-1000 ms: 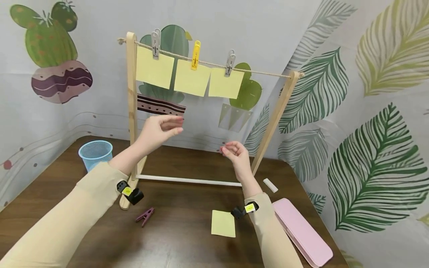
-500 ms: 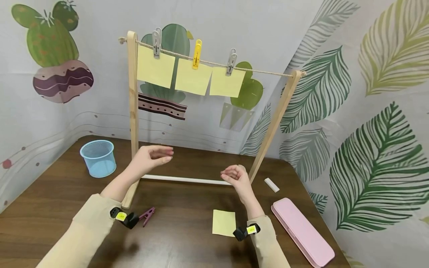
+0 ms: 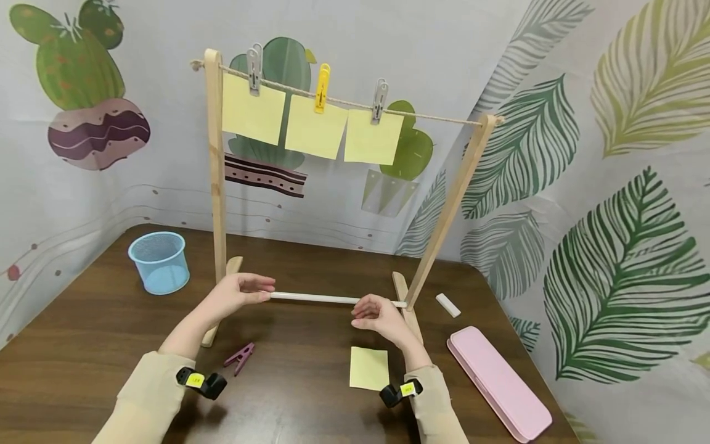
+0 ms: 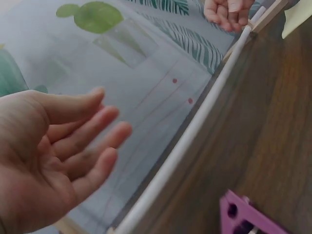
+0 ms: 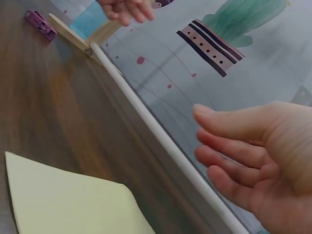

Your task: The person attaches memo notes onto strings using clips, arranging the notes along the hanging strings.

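My left hand (image 3: pixel 238 295) hovers near the left end of the white crossbar (image 3: pixel 316 298), fingers relaxed and holding nothing. In the left wrist view its palm faces the bar with nothing between thumb and fingers. My right hand (image 3: pixel 379 317) is near the bar's right end, thumb and fingers loosely bent around bare air. A purple clothespin (image 3: pixel 240 358) lies on the table below the left hand. Just below the right hand lies a yellow paper square (image 3: pixel 369 368). On the rope overhead hang three more yellow sheets (image 3: pixel 316 128), held by two grey clothespins (image 3: pixel 379 101) and one yellow clothespin (image 3: pixel 322 88).
The wooden frame (image 3: pixel 216 172) stands across the back of the table (image 3: pixel 299 394). A blue mesh basket (image 3: pixel 161 265) is at the left. On the right are a white eraser-like block (image 3: pixel 447 305) and a pink case (image 3: pixel 499 383). A patterned cloth backs the table.
Both hands have come down from below the hanging sheets to the height of the crossbar. The clothespins and paper sheets have stayed in place.
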Tool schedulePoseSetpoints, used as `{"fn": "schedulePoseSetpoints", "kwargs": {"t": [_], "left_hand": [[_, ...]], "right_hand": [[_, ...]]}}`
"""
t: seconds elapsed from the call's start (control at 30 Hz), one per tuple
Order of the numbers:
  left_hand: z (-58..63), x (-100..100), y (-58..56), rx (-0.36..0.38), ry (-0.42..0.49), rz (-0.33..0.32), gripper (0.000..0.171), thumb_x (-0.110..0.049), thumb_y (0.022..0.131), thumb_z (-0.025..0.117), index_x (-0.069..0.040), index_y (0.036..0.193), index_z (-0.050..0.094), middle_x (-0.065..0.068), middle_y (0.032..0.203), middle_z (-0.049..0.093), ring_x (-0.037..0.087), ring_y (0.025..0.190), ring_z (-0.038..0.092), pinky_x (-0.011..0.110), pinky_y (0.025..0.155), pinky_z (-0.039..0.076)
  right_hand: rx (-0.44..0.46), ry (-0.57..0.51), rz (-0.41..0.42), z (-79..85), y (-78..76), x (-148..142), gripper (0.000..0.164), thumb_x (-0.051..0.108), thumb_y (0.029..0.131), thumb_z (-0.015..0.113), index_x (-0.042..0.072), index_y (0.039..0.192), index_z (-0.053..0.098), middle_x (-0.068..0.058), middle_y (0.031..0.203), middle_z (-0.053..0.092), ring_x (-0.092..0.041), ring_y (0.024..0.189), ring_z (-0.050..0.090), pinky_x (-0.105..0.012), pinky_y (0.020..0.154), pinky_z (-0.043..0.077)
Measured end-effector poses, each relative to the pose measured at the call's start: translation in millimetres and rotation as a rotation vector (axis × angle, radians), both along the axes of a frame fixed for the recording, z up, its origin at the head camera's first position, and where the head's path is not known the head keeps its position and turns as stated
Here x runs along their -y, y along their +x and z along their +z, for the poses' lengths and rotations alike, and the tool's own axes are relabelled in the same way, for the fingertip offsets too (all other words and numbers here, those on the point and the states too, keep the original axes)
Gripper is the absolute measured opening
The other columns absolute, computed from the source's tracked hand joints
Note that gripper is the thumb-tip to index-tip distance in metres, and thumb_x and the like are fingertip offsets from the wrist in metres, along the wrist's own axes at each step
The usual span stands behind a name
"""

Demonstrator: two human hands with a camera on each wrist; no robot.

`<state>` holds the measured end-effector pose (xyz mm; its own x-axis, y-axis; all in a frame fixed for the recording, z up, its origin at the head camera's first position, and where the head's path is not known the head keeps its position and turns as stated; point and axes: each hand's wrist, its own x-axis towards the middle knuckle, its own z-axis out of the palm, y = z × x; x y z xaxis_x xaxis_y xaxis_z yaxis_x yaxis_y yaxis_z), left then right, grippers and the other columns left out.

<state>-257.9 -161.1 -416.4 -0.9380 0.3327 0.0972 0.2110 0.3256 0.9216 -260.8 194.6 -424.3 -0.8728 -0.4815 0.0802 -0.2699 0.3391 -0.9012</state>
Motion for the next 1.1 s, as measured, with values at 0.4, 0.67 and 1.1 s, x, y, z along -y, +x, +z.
{"fn": "schedulePoseSetpoints", "kwargs": {"t": [0.4,0.67,1.1], "left_hand": [[-30.9,19.3,5.6,0.113,-0.063,-0.184,0.046,-0.012,0.088,0.072,0.018,0.12,0.057,0.029,0.112,0.067,0.02,0.101,0.068,0.02,0.081,0.052],[-31.7,23.2,13.8,0.184,-0.115,-0.237,0.047,-0.01,0.082,0.077,0.017,0.117,0.059,0.025,0.107,0.069,0.031,0.1,0.068,0.023,0.077,0.054],[-29.8,18.7,21.6,0.235,-0.193,-0.279,0.044,0.01,0.065,0.082,0.014,0.105,0.064,0.008,0.083,0.062,0.017,0.073,0.057,0.023,0.06,0.051]], "right_hand": [[0.096,0.146,0.142,-32.3,-11.9,-5.8,0.033,-0.001,0.076,0.08,-0.007,0.105,0.063,-0.021,0.098,0.068,-0.019,0.086,0.064,-0.023,0.077,0.052],[0.13,0.211,0.186,-30.2,-9.5,-8.8,0.035,-0.007,0.069,0.082,-0.008,0.098,0.063,-0.014,0.088,0.067,-0.011,0.076,0.06,-0.02,0.069,0.051],[0.103,0.278,0.185,-30.5,-4.3,-13.4,0.041,-0.009,0.064,0.085,-0.005,0.099,0.064,-0.012,0.089,0.067,-0.013,0.076,0.058,-0.021,0.069,0.05]]}}
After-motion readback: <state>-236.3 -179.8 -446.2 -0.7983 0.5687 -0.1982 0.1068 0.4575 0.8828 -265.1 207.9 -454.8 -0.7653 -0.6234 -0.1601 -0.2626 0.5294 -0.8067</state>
